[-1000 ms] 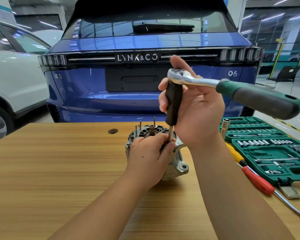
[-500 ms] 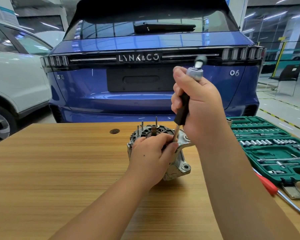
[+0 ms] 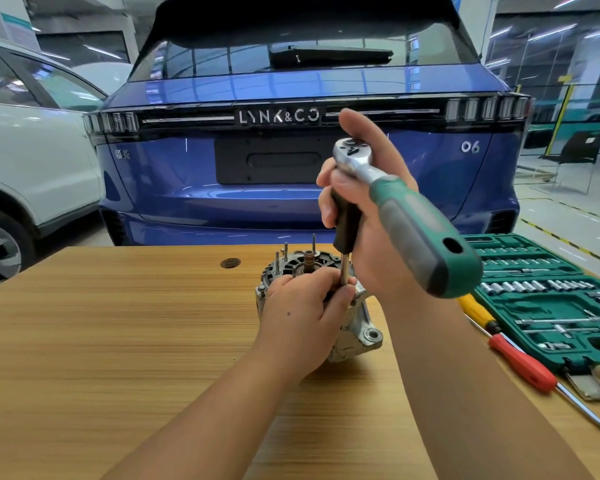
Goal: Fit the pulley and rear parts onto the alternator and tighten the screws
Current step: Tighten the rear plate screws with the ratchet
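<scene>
Screw-tightening is going on: the alternator is sitting on the table in front of the blue car. Left hand is pinching the bit's tip; right hand is gripping the ratchet (handle swung toward us). Next, probably another downward-pressed swing.

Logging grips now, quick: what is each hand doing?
Left hand: pinching the thin steel extension shaft.
Right hand: gripping the green-handled ratchet wrench's black driver.

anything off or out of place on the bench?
Nothing stands out. Alternator sits upright on the table, left hand steadies it, right hand holds the ratchet; screwdrivers lie beside the socket case.
</scene>
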A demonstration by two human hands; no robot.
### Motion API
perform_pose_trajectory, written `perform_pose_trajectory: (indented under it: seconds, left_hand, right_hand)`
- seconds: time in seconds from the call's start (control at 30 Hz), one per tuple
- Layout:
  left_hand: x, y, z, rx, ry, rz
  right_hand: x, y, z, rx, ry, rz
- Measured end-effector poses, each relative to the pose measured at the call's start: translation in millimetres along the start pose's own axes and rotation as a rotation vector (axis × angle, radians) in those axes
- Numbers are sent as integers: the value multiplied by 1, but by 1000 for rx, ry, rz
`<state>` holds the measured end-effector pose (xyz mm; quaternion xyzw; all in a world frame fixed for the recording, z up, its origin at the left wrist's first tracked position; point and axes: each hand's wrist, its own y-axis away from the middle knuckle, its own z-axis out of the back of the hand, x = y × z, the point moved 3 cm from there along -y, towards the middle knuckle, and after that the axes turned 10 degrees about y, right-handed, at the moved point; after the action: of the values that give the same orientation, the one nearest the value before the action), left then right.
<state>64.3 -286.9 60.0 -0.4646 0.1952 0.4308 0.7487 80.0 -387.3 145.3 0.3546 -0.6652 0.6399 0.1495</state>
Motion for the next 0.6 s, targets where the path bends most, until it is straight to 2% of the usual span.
perform_pose_trajectory:
  seconds: [0.1,0.2,0.3,0.47,0.6]
  left_hand:
    - [0,-1,-2,5,-35,-22]
    - [4,-1,-2,-24,14,-35]
    - [5,-1,-2,-16,41,-40]
    - [7,-1,-4,17,-64,-45]
    - [6,-2,-3,9,-42,-39]
  right_hand:
    - [-1,-4,5,61,-208,-141]
    - [0,-3,2,67,-196,-141]
    - [-1,-1,-1,-15,-215,-154]
    - [4,1,7,-266,78,-118]
    - [6,1,10,-131,-61,-170]
